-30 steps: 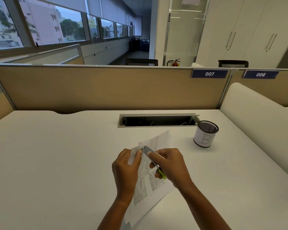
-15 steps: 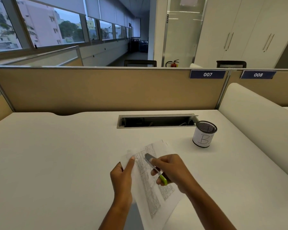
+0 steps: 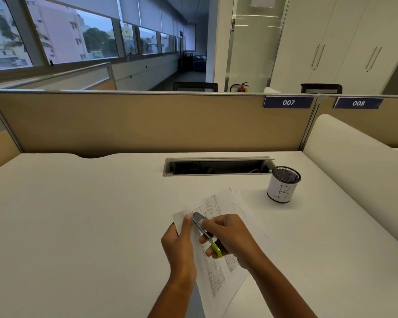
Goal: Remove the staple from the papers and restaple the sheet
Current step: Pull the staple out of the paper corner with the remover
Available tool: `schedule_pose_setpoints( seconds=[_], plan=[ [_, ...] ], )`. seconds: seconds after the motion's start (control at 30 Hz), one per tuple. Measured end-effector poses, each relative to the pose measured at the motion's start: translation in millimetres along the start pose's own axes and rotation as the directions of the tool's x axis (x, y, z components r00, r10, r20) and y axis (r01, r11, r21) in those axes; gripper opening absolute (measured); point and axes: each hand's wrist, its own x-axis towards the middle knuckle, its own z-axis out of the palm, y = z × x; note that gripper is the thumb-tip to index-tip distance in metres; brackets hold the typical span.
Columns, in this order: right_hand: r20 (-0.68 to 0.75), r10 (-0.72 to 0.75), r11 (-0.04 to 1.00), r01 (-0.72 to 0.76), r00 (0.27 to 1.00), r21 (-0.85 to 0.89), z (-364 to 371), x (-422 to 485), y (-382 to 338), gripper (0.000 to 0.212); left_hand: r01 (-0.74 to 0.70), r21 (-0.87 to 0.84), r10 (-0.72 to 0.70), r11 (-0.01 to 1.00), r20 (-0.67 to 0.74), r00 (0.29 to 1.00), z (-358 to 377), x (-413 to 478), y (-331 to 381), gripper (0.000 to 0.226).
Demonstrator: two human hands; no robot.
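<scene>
Printed white papers (image 3: 218,207) are held above the white desk (image 3: 78,214), tilted from near me up toward the far right. My left hand (image 3: 179,246) pinches their upper left corner between thumb and fingers. My right hand (image 3: 230,237) grips a small silver stapler with a green end (image 3: 206,232). The stapler's metal tip sits at the papers' corner, right beside my left thumb. The staple itself is too small to make out.
A black mesh pen cup (image 3: 283,184) with a white label marked "B" stands at the right. A long cable slot (image 3: 216,166) opens in the desk behind the papers. Beige partitions (image 3: 147,122) close the back; a white divider (image 3: 354,168) runs along the right.
The papers swung from pointing up-right to lying flatter, and both hands dropped a little lower. My left thumb and the stapler tip, apart half a second ago, have come together again at the corner.
</scene>
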Motion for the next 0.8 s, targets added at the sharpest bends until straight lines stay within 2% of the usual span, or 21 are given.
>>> schedule_pose_setpoints(
  seconds=[0.53,0.67,0.8],
  plan=[
    [-0.029,-0.007,0.985,0.012,1.000,0.175,12.9,-0.6,0.6,0.026,-0.074,-0.038,0.069,0.997,-0.109,0.992,10.8,0.5,-5.1,0.002],
    [-0.041,0.009,0.967,0.001,0.999,0.256,16.6,-1.8,-0.1,0.026,-0.097,-0.055,0.092,0.994,-0.090,0.992,12.4,2.2,-2.8,0.018],
    [-0.031,0.051,0.940,-0.038,0.998,0.338,20.2,-2.6,-1.2,0.027,-0.097,-0.049,0.092,0.994,-0.102,0.991,13.2,3.5,-2.5,0.021]
  ],
)
